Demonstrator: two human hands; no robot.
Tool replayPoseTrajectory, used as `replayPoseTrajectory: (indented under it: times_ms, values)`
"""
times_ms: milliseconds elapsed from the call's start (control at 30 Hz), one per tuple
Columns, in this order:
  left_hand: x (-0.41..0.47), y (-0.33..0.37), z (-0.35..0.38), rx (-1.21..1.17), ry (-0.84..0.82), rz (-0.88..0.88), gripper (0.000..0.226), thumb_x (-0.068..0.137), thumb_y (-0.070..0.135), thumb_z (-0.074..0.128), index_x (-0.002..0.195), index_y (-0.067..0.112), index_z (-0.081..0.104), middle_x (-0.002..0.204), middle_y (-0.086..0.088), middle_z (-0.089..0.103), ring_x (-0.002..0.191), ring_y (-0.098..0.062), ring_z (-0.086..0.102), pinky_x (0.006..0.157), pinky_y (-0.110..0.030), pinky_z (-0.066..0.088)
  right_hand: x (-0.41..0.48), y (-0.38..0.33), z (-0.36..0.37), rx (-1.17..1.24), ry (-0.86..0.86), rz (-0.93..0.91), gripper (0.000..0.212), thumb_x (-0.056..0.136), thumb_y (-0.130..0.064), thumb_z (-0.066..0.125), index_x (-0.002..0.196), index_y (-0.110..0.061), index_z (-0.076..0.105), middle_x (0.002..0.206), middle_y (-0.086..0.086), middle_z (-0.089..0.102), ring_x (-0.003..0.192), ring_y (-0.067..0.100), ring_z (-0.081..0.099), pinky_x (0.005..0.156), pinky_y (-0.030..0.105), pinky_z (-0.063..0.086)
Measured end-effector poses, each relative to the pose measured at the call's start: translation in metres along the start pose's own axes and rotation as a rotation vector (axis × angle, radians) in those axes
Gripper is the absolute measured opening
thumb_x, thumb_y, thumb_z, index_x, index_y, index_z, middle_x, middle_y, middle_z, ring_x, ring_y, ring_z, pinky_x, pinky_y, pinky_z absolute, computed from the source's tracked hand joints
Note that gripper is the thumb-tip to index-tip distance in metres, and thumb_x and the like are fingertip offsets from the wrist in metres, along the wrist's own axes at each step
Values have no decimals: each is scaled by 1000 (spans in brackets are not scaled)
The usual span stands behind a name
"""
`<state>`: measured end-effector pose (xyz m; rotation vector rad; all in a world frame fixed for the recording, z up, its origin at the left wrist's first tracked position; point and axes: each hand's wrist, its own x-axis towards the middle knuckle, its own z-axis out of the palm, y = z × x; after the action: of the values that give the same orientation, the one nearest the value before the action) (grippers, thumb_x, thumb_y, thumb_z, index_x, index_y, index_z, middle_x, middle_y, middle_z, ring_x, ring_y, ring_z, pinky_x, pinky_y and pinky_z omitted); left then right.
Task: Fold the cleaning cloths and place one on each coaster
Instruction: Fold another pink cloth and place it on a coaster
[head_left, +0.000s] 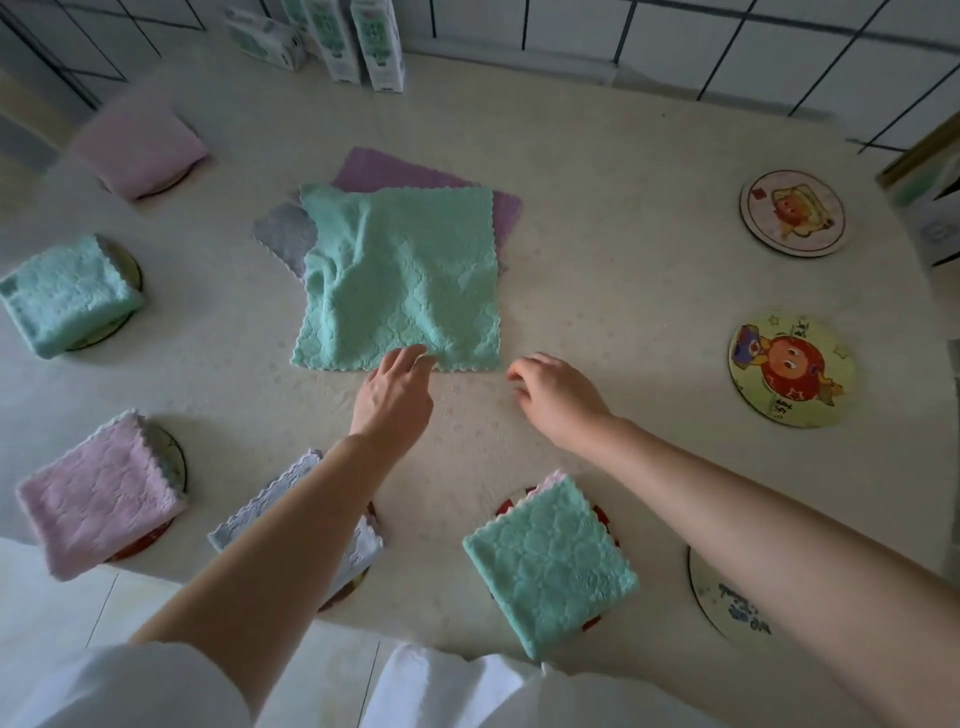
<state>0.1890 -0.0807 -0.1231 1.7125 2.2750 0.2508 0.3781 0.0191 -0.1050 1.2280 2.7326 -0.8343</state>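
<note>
Green cloth (400, 280): plush, matt, quilted scale pattern, scalloped edges
Coasters, right of frame (791, 370): smooth, printed, slight sheen
Bench (613, 270): pale, matt, faintly speckled
Cartons, top of frame (382, 44): printed cardboard

It looks like a plain domestic room, likely a kitchen or dining corner. A table under a cream, faintly patterned tablecloth (597, 291) stands against a wall of white square tiles with dark grout (675, 47). Tall green-and-white cardboard cartons (376, 41) stand at the back (their print is unreadable), and round cartoon-printed coasters (792, 213) lie about.
</note>
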Motion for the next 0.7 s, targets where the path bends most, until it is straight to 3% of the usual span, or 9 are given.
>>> replayPoseTrajectory:
  times_ms: [133, 267, 467, 533, 600, 700]
  values:
    - [12, -10, 5, 26, -26, 111, 54, 78, -5, 58, 130, 12, 54, 137, -5, 52, 129, -25, 44, 104, -41, 42, 37, -10, 19, -223, -87, -112, 17, 82, 3, 57, 96, -7, 53, 101, 8, 51, 92, 29, 53, 65, 39, 51]
    - [15, -17, 9, 11, -8, 135, 49, 76, -4, 62, 123, 11, 59, 132, -4, 56, 124, -26, 49, 98, -42, 47, 55, -18, 21, -355, -127, -147, 31, 72, 13, 58, 86, -9, 41, 97, 11, 44, 88, 30, 48, 54, 36, 36]
    - [21, -24, 9, -20, 22, 171, 43, 73, 1, 69, 114, 13, 63, 121, -3, 61, 112, -26, 56, 90, -40, 52, 71, -24, 15, -471, -112, -202, 43, 69, 16, 58, 104, -7, 49, 107, 9, 49, 99, 30, 52, 56, 34, 36]
    - [25, -26, 8, -21, 35, 190, 43, 73, 4, 71, 114, 15, 62, 116, -2, 62, 107, -25, 58, 89, -40, 52, 72, -24, 15, -438, -59, -211, 44, 68, 15, 60, 102, -8, 47, 100, 7, 51, 88, 28, 54, 52, 34, 39]
    - [29, -28, 7, -20, 56, 199, 46, 74, 9, 72, 118, 18, 60, 110, -1, 62, 101, -24, 59, 86, -39, 52, 72, -27, 10, -395, 48, -222, 39, 68, 10, 66, 91, -12, 43, 80, 1, 49, 64, 21, 46, 41, 30, 39]
    - [39, -30, 4, -43, 115, 142, 26, 88, 23, 63, 113, 16, 62, 101, 0, 62, 92, -21, 58, 78, -36, 52, 71, -30, -4, -241, 163, -263, 20, 87, -6, 58, 85, -14, 39, 62, -2, 42, 48, 21, 38, 38, 30, 38]
